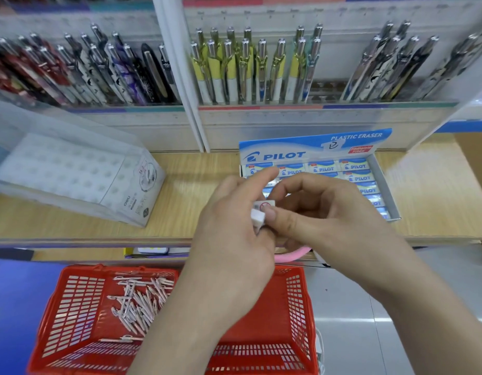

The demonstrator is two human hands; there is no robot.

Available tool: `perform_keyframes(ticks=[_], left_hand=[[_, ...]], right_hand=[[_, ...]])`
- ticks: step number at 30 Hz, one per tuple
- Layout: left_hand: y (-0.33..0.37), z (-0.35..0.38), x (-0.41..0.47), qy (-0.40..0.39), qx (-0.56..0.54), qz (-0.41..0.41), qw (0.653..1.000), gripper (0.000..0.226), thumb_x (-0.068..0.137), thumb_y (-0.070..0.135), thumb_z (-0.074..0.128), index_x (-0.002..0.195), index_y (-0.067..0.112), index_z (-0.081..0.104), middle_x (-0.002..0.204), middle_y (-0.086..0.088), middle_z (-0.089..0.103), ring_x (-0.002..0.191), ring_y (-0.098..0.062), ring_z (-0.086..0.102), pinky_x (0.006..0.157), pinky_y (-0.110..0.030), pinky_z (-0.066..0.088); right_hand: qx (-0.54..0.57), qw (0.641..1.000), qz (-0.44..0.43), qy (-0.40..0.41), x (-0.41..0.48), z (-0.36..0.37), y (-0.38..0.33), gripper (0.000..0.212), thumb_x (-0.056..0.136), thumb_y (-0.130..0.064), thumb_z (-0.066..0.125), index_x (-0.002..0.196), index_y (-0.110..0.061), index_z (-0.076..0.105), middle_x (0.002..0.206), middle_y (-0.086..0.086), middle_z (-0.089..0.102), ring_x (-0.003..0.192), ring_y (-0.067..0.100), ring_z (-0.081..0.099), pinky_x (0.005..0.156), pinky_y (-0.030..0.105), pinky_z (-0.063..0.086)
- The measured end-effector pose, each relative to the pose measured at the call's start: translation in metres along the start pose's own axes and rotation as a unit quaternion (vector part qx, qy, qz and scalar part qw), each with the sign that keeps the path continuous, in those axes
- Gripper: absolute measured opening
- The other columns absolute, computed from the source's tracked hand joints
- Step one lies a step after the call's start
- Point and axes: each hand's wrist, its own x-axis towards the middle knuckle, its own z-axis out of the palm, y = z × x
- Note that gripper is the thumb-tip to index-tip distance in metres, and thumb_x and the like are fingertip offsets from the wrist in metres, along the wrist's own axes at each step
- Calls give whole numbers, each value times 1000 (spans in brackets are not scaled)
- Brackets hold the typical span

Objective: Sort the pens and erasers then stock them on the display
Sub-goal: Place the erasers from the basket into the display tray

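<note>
Stocking of the erasers is judged to be the step in hand. A small white eraser (262, 209) is held above the wooden shelf (202, 185), just on the near side of the Pilot eraser box (315, 147) standing at the right of that shelf. It is gripped in the curled fingers of the left hand (234, 231) and pinched from the right by the thumb and fingers of the right hand (315, 212). A second white block may be held beneath it, though this cannot be settled.

Next, the eraser would need to be turned label-up and laid into a free slot in the box, in line with the rows already placed. The near rows of the box are hidden by both hands, so free slots cannot be made out.

Pink pens (137, 301) lie loose in the red basket (72, 293) below, near left, and a clear pen tray (72, 171) on the left of the shelf is judged to be meant for them. A pink object (294, 257) under the right hand is too covered to be identified.
</note>
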Motion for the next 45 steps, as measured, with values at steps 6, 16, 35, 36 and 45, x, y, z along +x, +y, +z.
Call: perform_keyframes(ticks=[6, 16, 35, 36, 45], left_hand=[[1, -11, -6, -1, -63, -13, 998, 50, 81, 13, 71, 121, 40, 59, 105, 23, 65, 96, 11, 59, 77, -2, 42], [-5, -10, -11, 38, -149, -66, 986, 37, 75, 49, 57, 64, 15, 67, 45, 3, 58, 38, -4, 43, 42, -15, 34], [-32, 2, 5, 105, -77, -92, 987, 14, 72, 19, 78, 76, 29, 70, 62, 8, 63, 54, -5, 58, 54, -12, 42], [-32, 3, 6, 110, -69, -92, 987, 15, 72, 20, 78, 78, 30, 69, 61, 9, 62, 53, -3, 56, 54, -11, 41], [-33, 7, 8, 127, -31, -96, 987, 18, 74, 21, 77, 85, 32, 69, 60, 11, 61, 57, -1, 54, 57, -9, 39]], right_hand=[[50, 998, -9, 33, -1, -4, 0, 10, 78, -12, 71, 85, -7, 67, 72, 14, 71, 61, 21, 66, 55, 29, 54], [18, 998, -43, 42, -2, -7, 4, 27, 68, -22, 74, 93, -12, 71, 97, 20, 67, 76, 32, 67, 73, 57, 56], [-297, 941, -60, 148, 8, 0, 19, 21, 75, -19, 78, 93, -26, 74, 82, -12, 66, 72, 3, 64, 74, 25, 51], [-305, 937, -63, 156, 8, 2, 19, 21, 74, -19, 79, 93, -26, 73, 79, -13, 66, 72, 3, 63, 74, 25, 51], [-332, 920, -71, 198, 8, 10, 17, 15, 71, -21, 80, 83, -21, 71, 70, -9, 68, 70, 11, 66, 74, 35, 53]])
